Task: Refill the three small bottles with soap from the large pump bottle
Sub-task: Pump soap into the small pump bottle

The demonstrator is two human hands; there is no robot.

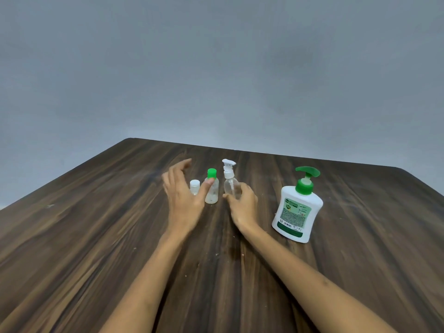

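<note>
Your right hand is wrapping the lower body of the clear spray bottle; fingers curled round its right side, thumb at the near left, so the grip is closed on it. The bottle is standing upright on the bench, white trigger-type pump head on top, pointing left.

Your left hand is hovering w/ fingers spread wide, grip open, nothing held. Its thumb is lying across the front of the green-capped bottle, approx at the neck; can't tell if it's touching. That bottle is clear, upright, just left of the spray bottle. The smallest bottle, white cap, is sitting just left of the green-capped one, partly hidden behind your left hand.

The large pump bottle is standing well apart to the right of your right hand, untouched. White body, green pump and collar, nozzle pointing right. Label is green/white; "ORIGINAL" is readable near the top, rest of the print is too small to read, brand logo not legible.

All four bottles are on the dark wood-grain bench, caps on. Grey wall behind.
</note>
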